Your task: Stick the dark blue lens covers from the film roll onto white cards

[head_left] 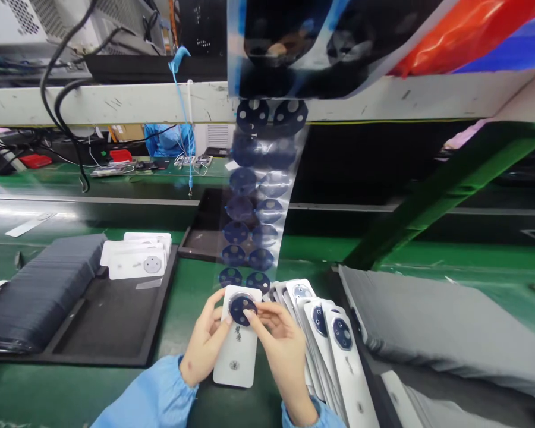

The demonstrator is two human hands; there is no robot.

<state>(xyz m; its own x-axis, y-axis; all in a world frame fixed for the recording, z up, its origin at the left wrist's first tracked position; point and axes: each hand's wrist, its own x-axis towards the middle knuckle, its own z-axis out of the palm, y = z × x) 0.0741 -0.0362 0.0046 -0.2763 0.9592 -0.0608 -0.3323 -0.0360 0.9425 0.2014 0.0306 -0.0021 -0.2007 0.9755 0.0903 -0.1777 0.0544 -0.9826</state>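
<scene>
A white phone back cover (235, 359) with dark printed characters lies tilted in front of me, above the green bench. My left hand (206, 339) grips its left edge, thumb near the round camera area. On that area sits a dark blue round film sticker (241, 309) with holes. My right hand (279, 339) pinches the sticker's right side between thumb and fingers, at the cover's upper right edge. Just behind hangs a clear strip (283, 229) carrying two columns of similar dark round stickers.
Several white covers (354, 380) fan out at the right, some with dark camera stickers. Beyond them lies a grey padded stack (437, 321). At left, a black tray (111, 333) holds a dark stack and white covers (136, 261). A white shelf beam (138, 104) crosses overhead.
</scene>
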